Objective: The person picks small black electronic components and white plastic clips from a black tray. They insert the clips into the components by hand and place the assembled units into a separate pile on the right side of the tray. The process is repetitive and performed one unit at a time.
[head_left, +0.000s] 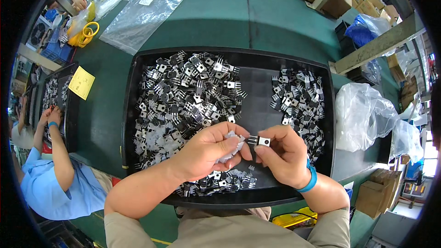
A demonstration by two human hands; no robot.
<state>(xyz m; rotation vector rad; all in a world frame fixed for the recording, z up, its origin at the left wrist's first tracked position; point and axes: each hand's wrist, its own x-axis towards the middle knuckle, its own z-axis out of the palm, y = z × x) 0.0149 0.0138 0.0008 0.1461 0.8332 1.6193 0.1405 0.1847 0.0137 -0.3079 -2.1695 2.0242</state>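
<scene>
Over the black tray (257, 55), my left hand (213, 149) is curled around a cluster of small white plastic pieces (234, 146). My right hand (285, 151), with a blue band at its wrist, pinches a transistor (263, 141) by its body. Its metal legs point left toward my left fingertips; whether they touch a white piece I cannot tell. A big heap of loose transistors (188, 87) fills the tray's left side, with more white pieces (158, 140) lying on it. A smaller heap of transistors (301, 96) lies along the tray's right side.
A clear plastic bag (147, 11) lies beyond the tray, and a yellow note (81, 82) sticks at the left. Crumpled clear bags (365, 117) and a metal post (379, 43) stand at right. A co-worker in blue (59, 179) works at another tray on the left.
</scene>
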